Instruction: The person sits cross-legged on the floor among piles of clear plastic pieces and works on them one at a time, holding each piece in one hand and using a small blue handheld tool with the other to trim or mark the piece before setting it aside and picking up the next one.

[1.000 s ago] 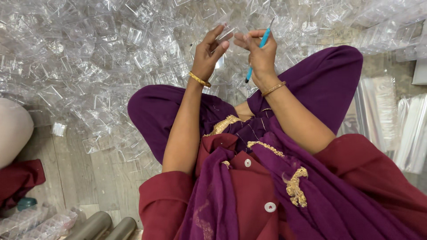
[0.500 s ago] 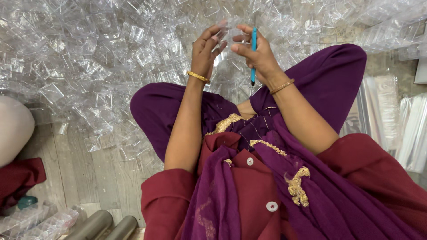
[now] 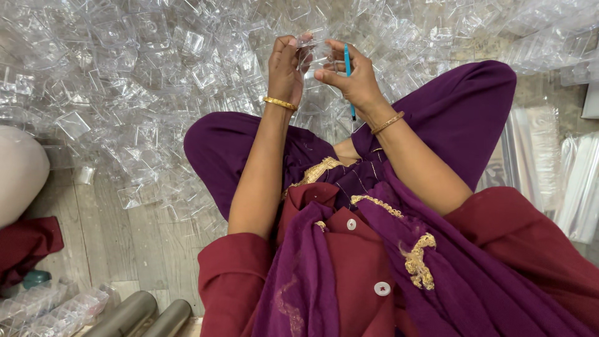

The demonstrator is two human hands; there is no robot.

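Note:
I sit cross-legged on the floor in purple and dark red clothes. My left hand [image 3: 286, 70] and my right hand [image 3: 352, 78] are raised together over my lap and both pinch a small clear plastic piece [image 3: 314, 48] between the fingertips. Tucked in my right hand is a thin blue pen-like tool [image 3: 349, 78], standing nearly upright with its tip pointing down past my wrist. Each wrist carries a gold bangle.
A large heap of clear plastic pieces [image 3: 156, 75] covers the floor ahead and to the left. Clear plastic sheets [image 3: 580, 181] lie at the right. A pale rounded object [image 3: 22, 171], dark red cloth [image 3: 28, 246] and two metal tubes [image 3: 140, 315] sit at the lower left on wooden flooring.
My hands have closed in on each other around the clear piece. The blue tool swung from a slant to nearly upright in my right hand.

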